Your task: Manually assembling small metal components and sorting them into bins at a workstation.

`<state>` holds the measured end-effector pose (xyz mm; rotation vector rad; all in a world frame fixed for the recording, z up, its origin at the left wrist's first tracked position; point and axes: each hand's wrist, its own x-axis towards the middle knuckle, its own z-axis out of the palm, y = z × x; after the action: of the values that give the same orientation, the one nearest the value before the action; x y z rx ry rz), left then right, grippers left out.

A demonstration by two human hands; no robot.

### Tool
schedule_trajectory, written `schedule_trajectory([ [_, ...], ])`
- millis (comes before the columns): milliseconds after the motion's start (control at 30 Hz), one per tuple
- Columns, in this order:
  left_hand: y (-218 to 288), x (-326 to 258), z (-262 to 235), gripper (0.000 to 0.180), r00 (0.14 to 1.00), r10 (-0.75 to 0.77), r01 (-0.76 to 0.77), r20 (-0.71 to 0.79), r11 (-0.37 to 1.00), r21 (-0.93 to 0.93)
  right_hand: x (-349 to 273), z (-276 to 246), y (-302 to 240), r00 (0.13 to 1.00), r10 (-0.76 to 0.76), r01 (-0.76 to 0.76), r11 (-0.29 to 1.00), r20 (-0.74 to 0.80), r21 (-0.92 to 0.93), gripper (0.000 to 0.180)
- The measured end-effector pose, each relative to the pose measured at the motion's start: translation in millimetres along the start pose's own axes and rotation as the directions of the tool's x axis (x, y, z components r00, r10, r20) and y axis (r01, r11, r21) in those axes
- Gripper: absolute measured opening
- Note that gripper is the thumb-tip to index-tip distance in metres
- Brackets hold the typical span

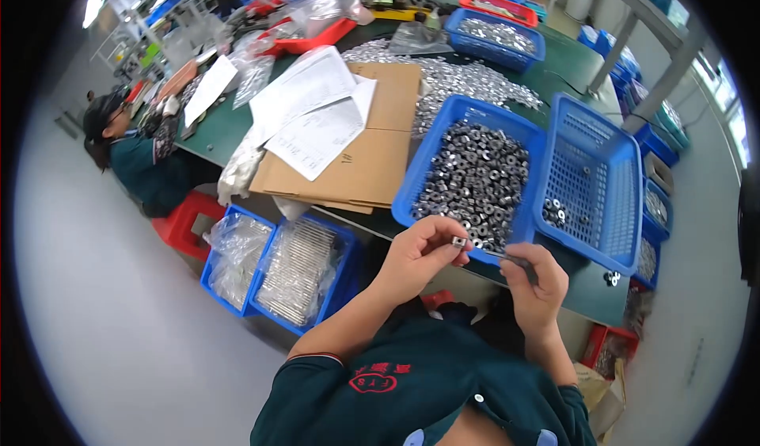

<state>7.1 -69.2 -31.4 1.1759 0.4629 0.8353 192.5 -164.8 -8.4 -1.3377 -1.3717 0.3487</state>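
My left hand (419,256) pinches a small shiny metal part (458,242) with a hole in it, between thumb and fingertips. Close by on the right, my right hand (538,283) is closed on a thin dark grey tool (516,261), whose tip points toward the part; its exact kind is too small to make out. Both hands hover at the front edge of a blue plastic basket (409,184), which is heaped with similar round metal parts (479,173). To its right a second blue basket (639,208) leans tilted, with a small cluster of parts (554,211) in it.
Cardboard (388,153) with printed papers (321,129) lies left of the baskets. Behind spreads a pile of silvery pieces (475,81). Blue crates (297,323) of bagged rods stand low at left. A co-worker (142,157) sits at the table's left side. A metal post (669,70) rises at right.
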Motion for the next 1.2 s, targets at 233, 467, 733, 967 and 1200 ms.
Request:
schedule_trajectory([
  [233,-4.9,-6.4,14.3,0.020,1.000,-0.001,-0.004,0.029,0.981,0.196,0.9,-1.8,-11.2,0.985,-0.171,0.173,0.978,0.025,-0.114,0.021],
  [467,-3.7,-10.3,22.6,0.019,0.982,0.175,-0.181,0.065,0.811,0.557,-1.2,0.6,-11.0,0.924,-0.375,0.378,0.867,0.072,-0.325,0.018],
  [733,-3.3,-5.9,21.7,0.021,0.912,0.364,-0.375,0.191,0.546,0.749,-0.6,0.0,-13.1,0.935,-0.339,0.350,0.838,0.103,-0.419,0.020],
  [967,-4.5,-8.2,22.2,0.018,0.988,-0.143,0.151,-0.060,0.977,0.152,-6.6,-10.4,-5.7,0.978,-0.209,0.195,0.927,-0.010,-0.321,0.020],
  [1200,-11.7,-0.4,14.7,0.019,0.903,-0.312,0.424,0.295,0.759,-0.493,-9.9,-15.2,-6.5,0.998,-0.059,0.057,0.990,-0.018,-0.125,0.016],
])
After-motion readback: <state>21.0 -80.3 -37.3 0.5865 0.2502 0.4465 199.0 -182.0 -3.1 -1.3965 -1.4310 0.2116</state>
